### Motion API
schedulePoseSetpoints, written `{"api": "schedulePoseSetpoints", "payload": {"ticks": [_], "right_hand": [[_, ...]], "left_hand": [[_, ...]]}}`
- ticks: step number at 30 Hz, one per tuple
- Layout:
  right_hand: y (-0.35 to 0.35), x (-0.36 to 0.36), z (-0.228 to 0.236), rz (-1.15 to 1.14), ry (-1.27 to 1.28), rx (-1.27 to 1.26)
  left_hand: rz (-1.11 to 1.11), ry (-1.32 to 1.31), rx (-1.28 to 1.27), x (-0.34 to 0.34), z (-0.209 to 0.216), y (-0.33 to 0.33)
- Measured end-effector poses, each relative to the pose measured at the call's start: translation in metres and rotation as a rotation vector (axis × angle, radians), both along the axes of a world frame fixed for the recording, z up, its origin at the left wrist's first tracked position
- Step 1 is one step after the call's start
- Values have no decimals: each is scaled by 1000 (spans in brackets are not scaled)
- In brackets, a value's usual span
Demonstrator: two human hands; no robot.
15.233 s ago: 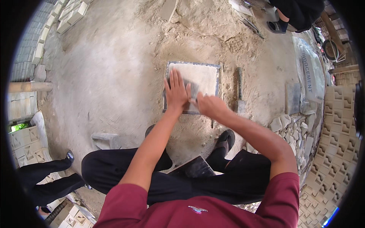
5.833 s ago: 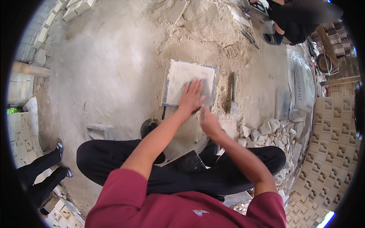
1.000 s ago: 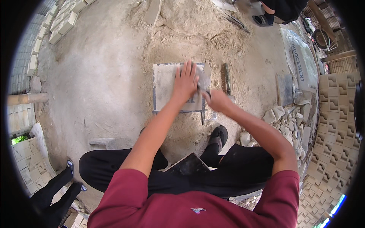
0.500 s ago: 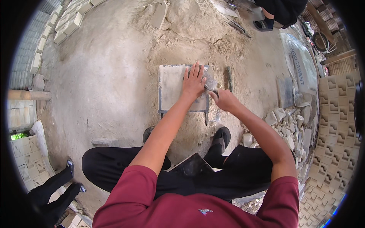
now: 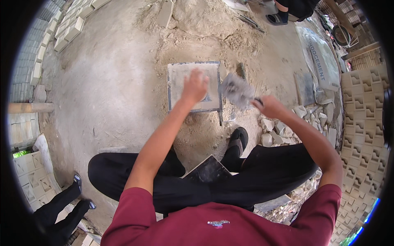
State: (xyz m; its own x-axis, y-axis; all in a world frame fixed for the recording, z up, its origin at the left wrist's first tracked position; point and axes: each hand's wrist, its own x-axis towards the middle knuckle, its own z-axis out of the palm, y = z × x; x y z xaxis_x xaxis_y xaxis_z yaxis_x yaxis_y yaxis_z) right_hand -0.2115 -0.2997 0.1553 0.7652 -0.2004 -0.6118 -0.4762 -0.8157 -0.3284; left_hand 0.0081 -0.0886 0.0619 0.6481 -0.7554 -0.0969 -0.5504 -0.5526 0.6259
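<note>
A square dark-rimmed mould (image 5: 169, 88) lies on the ground before me, filled level with pale powdery mix (image 5: 180, 78). Over its right half hovers my left hand (image 5: 195, 85), smeared by motion, its fingers loosely apart and nothing seen in them. My right hand (image 5: 269, 107) is closed round the handle of a trowel (image 5: 238, 90). The trowel's wide, dusty grey blade points left, just off the mould's right edge. A narrow dark bar (image 5: 241, 70) lies partly behind the blade.
Beyond the mould rises a heap of pale mix (image 5: 201, 18). Broken rubble (image 5: 283, 129) lies at right, near a sack (image 5: 322, 61) and stacked patterned blocks (image 5: 363, 123). A dark plate (image 5: 208, 169) rests between my legs. Other people's feet show at far right (image 5: 277, 18) and lower left (image 5: 78, 180).
My left hand has lifted from the mix and shifted left. My right hand has drawn the trowel rightward, off the mould's right edge, so its blade now shows whole.
</note>
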Motion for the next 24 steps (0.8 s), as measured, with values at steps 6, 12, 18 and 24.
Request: {"api": "schedulePoseSetpoints", "payload": {"ticks": [6,12,18,24], "right_hand": [[-22,34,-86,-292,-250,-199],[9,68,-134,-441,-266,-123],[10,62,-199,-678,-428,-168],[-7,83,-184,-660,-371,-90]], "left_hand": [[-17,-485,149,15,-56,18],[5,-496,160,-8,-65,11],[-17,-462,133,-10,-64,1],[-7,-457,106,-6,-66,4]]}}
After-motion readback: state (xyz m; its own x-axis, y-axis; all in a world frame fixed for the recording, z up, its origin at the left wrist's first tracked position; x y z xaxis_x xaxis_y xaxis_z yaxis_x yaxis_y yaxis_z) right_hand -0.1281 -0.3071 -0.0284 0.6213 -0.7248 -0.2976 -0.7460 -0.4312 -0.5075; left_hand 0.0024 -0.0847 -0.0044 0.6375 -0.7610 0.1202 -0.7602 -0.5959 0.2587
